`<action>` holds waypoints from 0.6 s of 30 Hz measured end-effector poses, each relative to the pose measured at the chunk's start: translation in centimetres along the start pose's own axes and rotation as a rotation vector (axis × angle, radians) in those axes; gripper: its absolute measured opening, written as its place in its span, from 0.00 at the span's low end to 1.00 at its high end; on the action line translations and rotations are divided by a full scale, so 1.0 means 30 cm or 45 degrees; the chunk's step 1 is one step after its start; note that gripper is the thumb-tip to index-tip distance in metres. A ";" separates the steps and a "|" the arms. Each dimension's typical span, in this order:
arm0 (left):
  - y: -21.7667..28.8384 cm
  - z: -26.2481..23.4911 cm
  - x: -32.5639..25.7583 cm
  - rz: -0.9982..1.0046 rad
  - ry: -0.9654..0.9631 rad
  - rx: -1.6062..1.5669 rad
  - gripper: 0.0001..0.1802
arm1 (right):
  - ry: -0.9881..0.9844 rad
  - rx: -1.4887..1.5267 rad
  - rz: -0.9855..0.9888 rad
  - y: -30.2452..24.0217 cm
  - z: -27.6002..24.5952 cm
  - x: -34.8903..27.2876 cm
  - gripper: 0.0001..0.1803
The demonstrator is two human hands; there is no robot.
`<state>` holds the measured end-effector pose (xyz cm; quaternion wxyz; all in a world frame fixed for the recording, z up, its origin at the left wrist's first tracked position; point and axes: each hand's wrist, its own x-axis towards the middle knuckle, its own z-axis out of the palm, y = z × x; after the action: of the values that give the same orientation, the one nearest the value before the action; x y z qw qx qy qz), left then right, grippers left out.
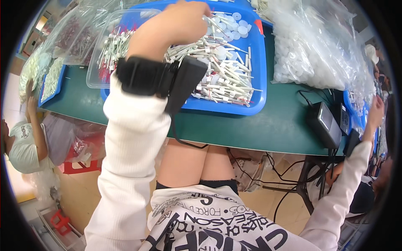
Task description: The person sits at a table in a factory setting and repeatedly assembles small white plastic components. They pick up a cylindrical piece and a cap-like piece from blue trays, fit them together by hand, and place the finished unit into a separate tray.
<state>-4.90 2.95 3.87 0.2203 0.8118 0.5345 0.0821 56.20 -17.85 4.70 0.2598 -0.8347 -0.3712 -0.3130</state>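
the left hand [178,23] reaches forward over the blue tray [257,83], fingers curled down into the heap of white sticks [222,73]; it seems to pinch one or a few at the far end of the heap, but the back of the hand hides the fingertips, so i cannot tell for sure. the sticks lie just under and to the right of this hand, most with their long axis slanting from near-left to far-right, some crossed. the right hand [375,109] is far off to the right, stretched out at the surface [268,125] edge, well apart from the tray; whether it is spread or gripping something i cannot tell. so the left hand is much the nearer one. white discs [236,25] sit just beyond the left hand. a clear tub [96,62] lies to its left, bags of white parts [310,50] to its right. a black wrist strap [146,77] and its box ride on the left forearm.
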 end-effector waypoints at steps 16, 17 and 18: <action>-0.123 0.196 0.130 0.461 0.624 0.000 0.11 | 0.039 -0.210 -0.506 0.086 0.068 0.018 0.25; -0.144 0.194 0.119 0.444 0.651 -0.009 0.11 | 0.094 -0.106 -0.503 -0.049 -0.014 -0.036 0.24; -0.123 0.200 0.123 0.466 0.665 -0.038 0.11 | 0.109 -0.011 -0.492 -0.162 -0.156 -0.106 0.23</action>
<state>-4.22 5.90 -3.50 0.0690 0.8426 0.4169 0.3340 49.18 -19.55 6.54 0.2069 -0.7349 -0.5118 -0.3939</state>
